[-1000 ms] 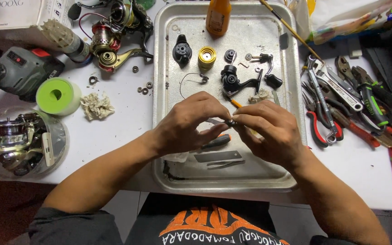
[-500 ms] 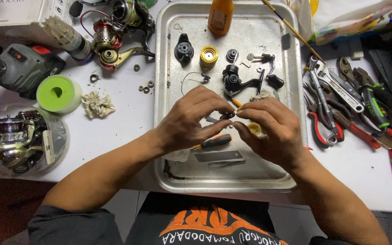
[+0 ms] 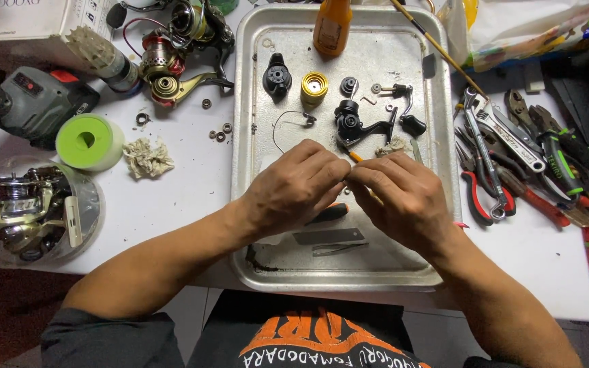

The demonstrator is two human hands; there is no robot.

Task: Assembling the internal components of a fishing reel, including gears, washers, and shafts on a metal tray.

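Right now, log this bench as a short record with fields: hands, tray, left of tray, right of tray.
Hands: left hand and right hand meet fingertip to fingertip over the metal tray; whatever they pinch is hidden.
Tray: black reel body, yellow spool, black knob, orange bottle.
Left of tray: green tape roll, crumpled rag, reel in a clear bowl.
Right of tray: pile of pliers and wrenches.

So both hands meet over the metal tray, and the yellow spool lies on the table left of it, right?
Not quite. The head view shows the left hand and right hand meeting over the metal tray, but the yellow spool lies inside the tray, near its top.
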